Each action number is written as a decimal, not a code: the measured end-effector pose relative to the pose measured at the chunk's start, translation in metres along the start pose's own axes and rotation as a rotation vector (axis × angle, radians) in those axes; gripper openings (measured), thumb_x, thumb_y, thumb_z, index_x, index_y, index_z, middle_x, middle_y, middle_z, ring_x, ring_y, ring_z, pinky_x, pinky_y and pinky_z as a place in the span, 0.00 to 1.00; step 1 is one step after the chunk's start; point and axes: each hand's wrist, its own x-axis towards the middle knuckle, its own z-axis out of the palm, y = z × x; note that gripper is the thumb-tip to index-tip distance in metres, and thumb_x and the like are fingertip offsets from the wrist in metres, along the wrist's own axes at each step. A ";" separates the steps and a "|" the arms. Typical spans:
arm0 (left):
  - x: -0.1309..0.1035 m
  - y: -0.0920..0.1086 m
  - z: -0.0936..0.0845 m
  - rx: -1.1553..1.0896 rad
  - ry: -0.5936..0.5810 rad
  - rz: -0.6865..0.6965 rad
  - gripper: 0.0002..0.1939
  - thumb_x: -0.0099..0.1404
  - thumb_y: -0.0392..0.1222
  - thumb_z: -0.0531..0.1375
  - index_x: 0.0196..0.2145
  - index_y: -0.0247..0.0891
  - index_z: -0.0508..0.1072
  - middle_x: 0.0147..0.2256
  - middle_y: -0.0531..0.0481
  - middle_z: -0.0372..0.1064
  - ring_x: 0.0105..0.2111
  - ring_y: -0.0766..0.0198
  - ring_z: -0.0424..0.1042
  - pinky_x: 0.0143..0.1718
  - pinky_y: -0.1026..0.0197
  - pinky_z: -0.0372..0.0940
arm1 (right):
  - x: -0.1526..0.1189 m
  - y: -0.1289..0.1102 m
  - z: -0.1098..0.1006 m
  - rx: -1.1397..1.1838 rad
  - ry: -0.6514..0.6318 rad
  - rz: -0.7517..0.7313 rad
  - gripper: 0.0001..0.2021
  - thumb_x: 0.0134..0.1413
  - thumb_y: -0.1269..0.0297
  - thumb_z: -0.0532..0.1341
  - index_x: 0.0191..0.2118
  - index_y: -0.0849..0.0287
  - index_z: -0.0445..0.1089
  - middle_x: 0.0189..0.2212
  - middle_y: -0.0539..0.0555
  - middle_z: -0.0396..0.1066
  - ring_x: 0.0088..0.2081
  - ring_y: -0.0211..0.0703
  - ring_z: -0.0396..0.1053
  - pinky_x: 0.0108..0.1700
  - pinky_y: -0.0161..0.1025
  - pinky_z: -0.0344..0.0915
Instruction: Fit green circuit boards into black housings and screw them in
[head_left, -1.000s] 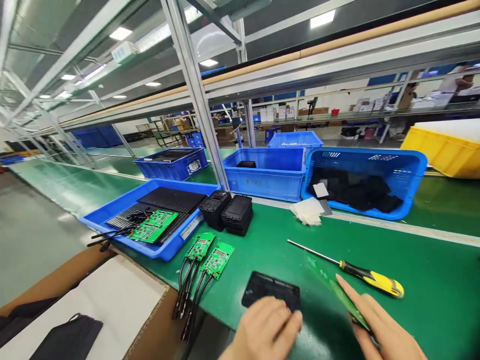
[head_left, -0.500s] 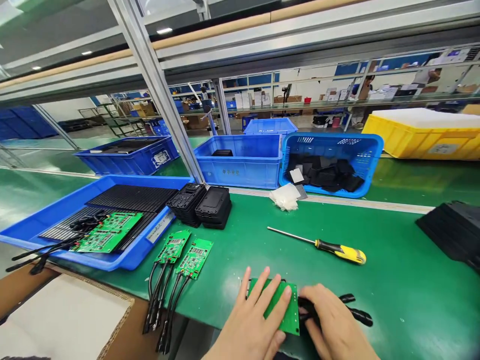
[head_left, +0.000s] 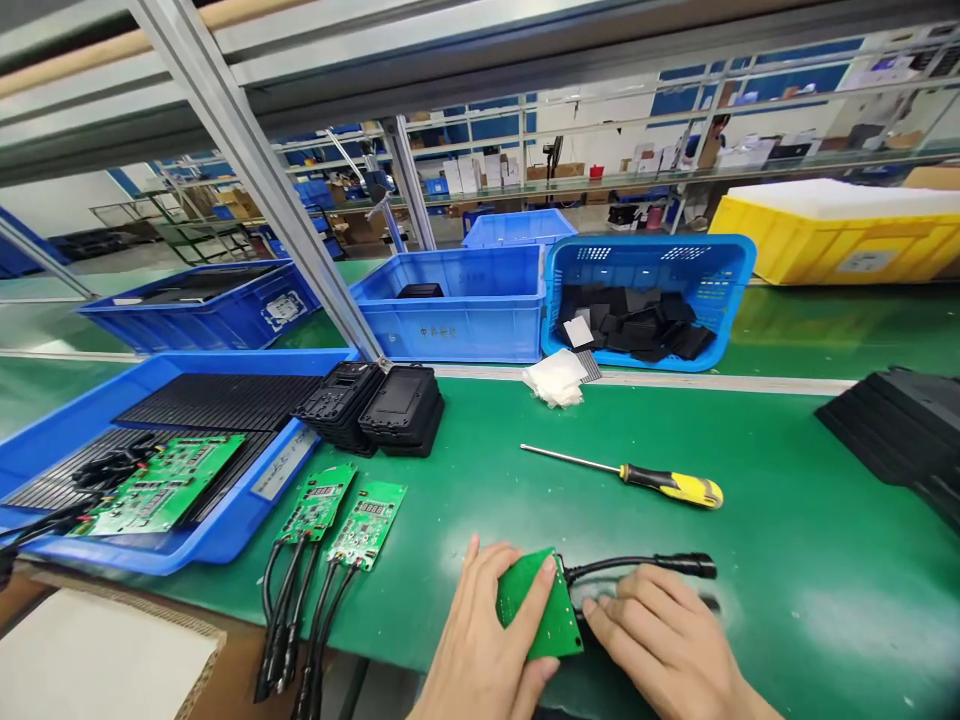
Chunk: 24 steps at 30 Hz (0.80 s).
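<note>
My left hand [head_left: 480,635] grips a green circuit board [head_left: 559,625] by its edges, thumb across its bare underside, which faces up and is tilted. Two black cables leave the board's right side. The upper black cable [head_left: 619,566] lies free and ends in a thick connector. My right hand [head_left: 667,635] is closed over the lower cable close to the board, its fingertips bent down; that cable's tip shows beyond the knuckles. Farther back lies a yellow-and-black screwdriver [head_left: 667,484]. To the left, two more circuit boards [head_left: 367,525] rest face up, their cables hanging over the table edge.
Stacked black plastic housings [head_left: 403,408] stand beside a blue tray [head_left: 225,535] with boards and slatted black parts. Behind are a blue bin [head_left: 465,335], a blue basket [head_left: 739,300] of black pieces and white sheets [head_left: 555,378]. Black parts [head_left: 892,430] sit at right.
My left hand has gone from lying flat on the board to gripping its edges and tilting it. My right hand has shifted lower along the cables, and the upper cable is now uncovered.
</note>
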 end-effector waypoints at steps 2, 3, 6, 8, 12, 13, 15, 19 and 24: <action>-0.002 0.001 0.003 0.044 -0.006 -0.019 0.32 0.64 0.37 0.57 0.65 0.37 0.58 0.53 0.31 0.61 0.57 0.40 0.62 0.55 0.25 0.59 | 0.002 0.001 -0.002 0.004 -0.102 0.006 0.15 0.67 0.74 0.47 0.40 0.63 0.72 0.23 0.53 0.68 0.26 0.40 0.63 0.30 0.40 0.60; -0.004 0.002 0.006 0.050 -0.020 -0.028 0.33 0.62 0.35 0.58 0.64 0.38 0.59 0.53 0.32 0.61 0.57 0.39 0.62 0.55 0.23 0.58 | 0.002 0.001 -0.002 0.004 -0.155 0.022 0.15 0.67 0.74 0.47 0.39 0.63 0.72 0.23 0.52 0.66 0.25 0.40 0.62 0.28 0.39 0.58; -0.009 0.001 0.014 0.033 -0.042 -0.059 0.34 0.57 0.32 0.63 0.61 0.43 0.63 0.54 0.35 0.61 0.59 0.38 0.60 0.58 0.22 0.52 | -0.001 0.002 0.001 -0.013 -0.192 0.049 0.15 0.66 0.74 0.47 0.37 0.61 0.72 0.23 0.52 0.66 0.25 0.39 0.61 0.27 0.37 0.57; -0.010 -0.001 0.017 0.023 -0.027 -0.046 0.35 0.55 0.35 0.68 0.60 0.43 0.65 0.53 0.36 0.61 0.60 0.38 0.59 0.58 0.21 0.50 | -0.006 0.004 0.005 -0.016 -0.172 0.056 0.15 0.66 0.74 0.48 0.34 0.61 0.71 0.23 0.52 0.65 0.25 0.39 0.60 0.27 0.37 0.57; -0.010 -0.013 0.020 -0.005 -0.021 0.044 0.41 0.48 0.46 0.75 0.58 0.42 0.66 0.51 0.35 0.63 0.58 0.36 0.61 0.56 0.20 0.52 | -0.009 0.006 0.009 0.005 -0.196 0.075 0.14 0.66 0.73 0.49 0.34 0.61 0.70 0.23 0.52 0.65 0.25 0.39 0.59 0.27 0.37 0.57; -0.010 -0.016 0.020 -0.019 -0.027 0.050 0.42 0.47 0.49 0.75 0.58 0.43 0.66 0.51 0.35 0.64 0.58 0.37 0.62 0.56 0.20 0.52 | -0.007 0.006 0.009 0.012 -0.198 0.076 0.15 0.67 0.73 0.48 0.34 0.61 0.71 0.24 0.52 0.65 0.25 0.39 0.60 0.27 0.36 0.57; -0.012 -0.022 0.021 -0.054 -0.039 0.054 0.43 0.47 0.53 0.74 0.59 0.44 0.66 0.52 0.36 0.64 0.59 0.37 0.61 0.57 0.22 0.53 | -0.002 0.005 0.007 0.022 -0.212 0.064 0.17 0.67 0.73 0.46 0.36 0.63 0.72 0.24 0.53 0.66 0.25 0.40 0.61 0.26 0.37 0.57; -0.016 -0.028 0.025 -0.097 -0.049 0.056 0.44 0.49 0.55 0.72 0.61 0.45 0.64 0.54 0.36 0.60 0.60 0.39 0.60 0.56 0.25 0.58 | 0.005 0.001 0.005 -0.014 -0.210 0.010 0.21 0.67 0.74 0.43 0.36 0.65 0.73 0.23 0.53 0.66 0.24 0.41 0.61 0.27 0.38 0.60; -0.017 -0.027 0.025 -0.119 -0.044 0.041 0.44 0.48 0.55 0.73 0.59 0.44 0.65 0.58 0.34 0.56 0.59 0.42 0.60 0.56 0.30 0.62 | 0.005 -0.005 0.007 -0.088 -0.165 0.000 0.20 0.64 0.77 0.44 0.32 0.66 0.73 0.22 0.54 0.67 0.25 0.42 0.63 0.29 0.40 0.62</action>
